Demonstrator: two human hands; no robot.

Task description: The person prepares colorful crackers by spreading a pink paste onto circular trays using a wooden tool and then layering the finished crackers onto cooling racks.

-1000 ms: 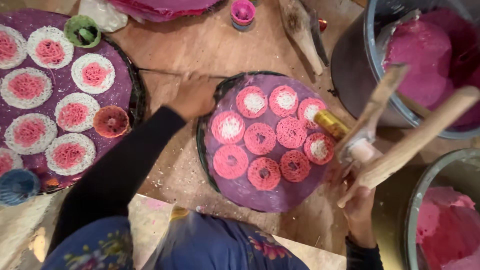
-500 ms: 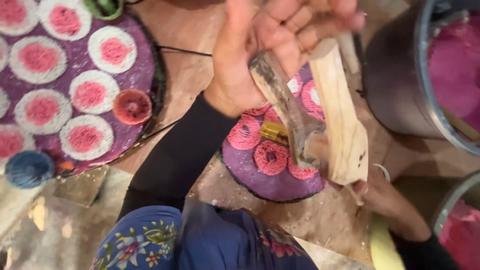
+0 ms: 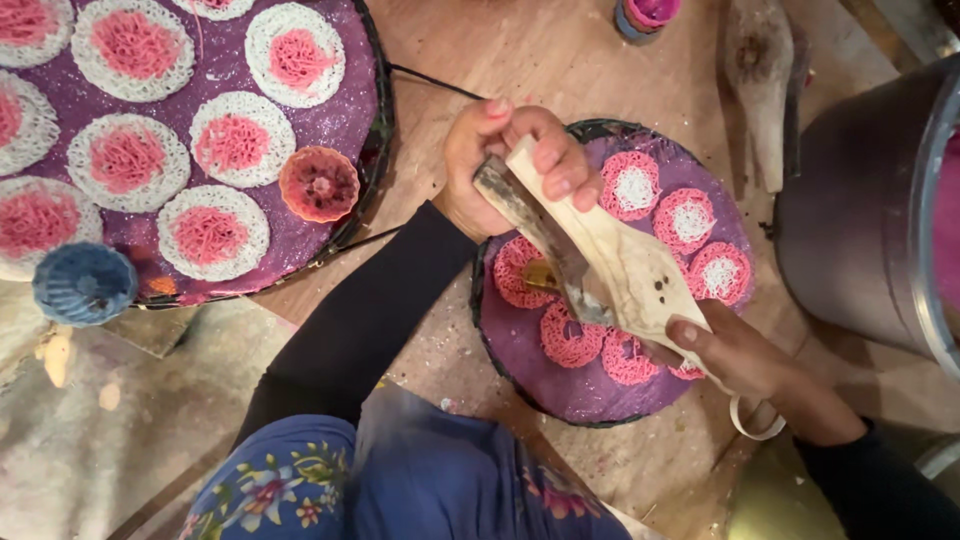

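Over the brown wooden floor (image 3: pixel 560 70), left hand (image 3: pixel 500 160) and right hand (image 3: pixel 745 360) grip a long pale wooden press (image 3: pixel 610 265), slanting from upper left to lower right.

Bare wood (image 3: pixel 560 60) open above the small tray (image 3: pixel 600 400), pot (image 3: pixel 860 230) crowding its right, big tray (image 3: pixel 365 120) close on its left, paddle (image 3: pixel 760 80) beside pot.

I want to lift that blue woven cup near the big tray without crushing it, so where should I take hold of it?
Take the blue woven cup by its round outer wall, fingers on opposite sides, coming from above. It sits at the edge of the purple tray, with its left side open.
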